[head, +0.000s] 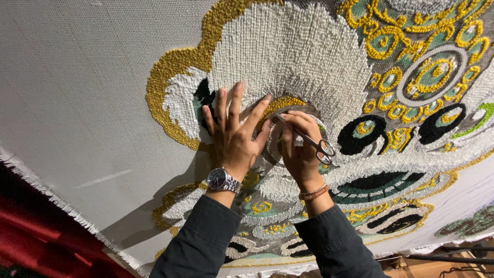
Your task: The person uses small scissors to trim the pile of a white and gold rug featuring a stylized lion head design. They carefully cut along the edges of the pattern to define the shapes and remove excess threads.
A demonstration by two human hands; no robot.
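A large tufted rug [288, 51] with white, gold, teal and black yarn patterns is stretched on pale backing cloth [77, 92] in front of me. My left hand [234, 131], wearing a wristwatch [223, 180], lies flat on the tufted pile with fingers spread. My right hand [298, 146], with a bead bracelet at the wrist, holds small metal scissors [306, 138]; their tips point up-left to the pile beside my left fingers. Whether the blades are open is hidden by my fingers.
The cloth's frayed edge [46, 195] runs along the lower left over a dark red area [36, 237]. At the lower right, a wooden frame [437, 265] shows below the cloth. Dark sleeves cover both my forearms.
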